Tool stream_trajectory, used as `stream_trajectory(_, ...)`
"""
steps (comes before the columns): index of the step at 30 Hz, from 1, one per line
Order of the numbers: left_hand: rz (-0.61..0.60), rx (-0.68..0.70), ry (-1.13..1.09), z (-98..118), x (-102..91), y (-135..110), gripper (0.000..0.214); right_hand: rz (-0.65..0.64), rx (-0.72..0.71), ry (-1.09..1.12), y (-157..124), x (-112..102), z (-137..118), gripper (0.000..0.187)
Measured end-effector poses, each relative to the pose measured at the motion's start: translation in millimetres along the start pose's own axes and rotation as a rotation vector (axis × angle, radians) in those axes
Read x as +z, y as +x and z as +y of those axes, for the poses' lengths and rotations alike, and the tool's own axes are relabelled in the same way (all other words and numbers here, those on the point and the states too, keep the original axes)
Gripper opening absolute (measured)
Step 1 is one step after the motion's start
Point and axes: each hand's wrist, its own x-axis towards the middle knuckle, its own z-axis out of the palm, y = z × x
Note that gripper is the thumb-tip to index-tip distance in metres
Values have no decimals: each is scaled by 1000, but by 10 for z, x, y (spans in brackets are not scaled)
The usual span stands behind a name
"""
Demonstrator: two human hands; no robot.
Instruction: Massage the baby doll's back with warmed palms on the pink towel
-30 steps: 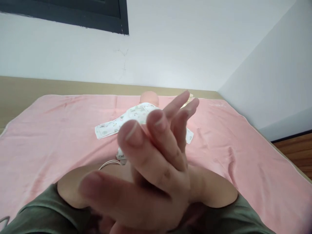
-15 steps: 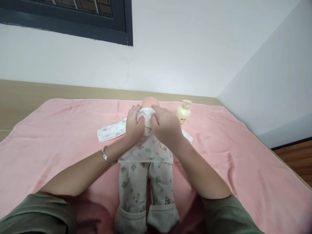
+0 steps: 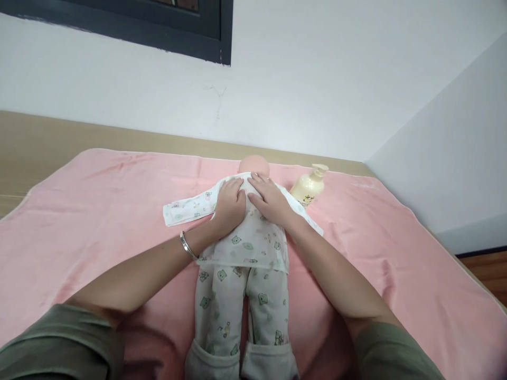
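Observation:
A baby doll (image 3: 253, 164) lies on a pink cloth, the top of its bald head toward the wall and its face out of sight. It wears a white printed top (image 3: 247, 243) with both sleeves spread sideways and matching printed trousers (image 3: 222, 301) with footed ends. My left hand (image 3: 230, 207) rests flat on the upper left of the top, fingers stretched out. On the upper right lies my right hand (image 3: 270, 200), also flat with fingers spread. Between my two thumbs a narrow strip of the fabric shows.
Right of the doll's head, a cream pump bottle (image 3: 309, 186) leans to one side on the pink cloth (image 3: 130, 211). Behind the cloth runs a wooden surface (image 3: 158, 138) along a white wall (image 3: 297, 79). A dark window frame (image 3: 190, 31) is at the upper left.
Both hands have flattened onto the doll's top, where they were cupped around bunched fabric at its neck. The cloth there lies smoother, and the pump bottle is more tilted. The view has shifted slightly.

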Motion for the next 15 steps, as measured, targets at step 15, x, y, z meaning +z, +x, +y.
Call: stream_trajectory(15,-29,-68,-26,44,-39,-12,45,4,124,-81,-106,-36,18,67)
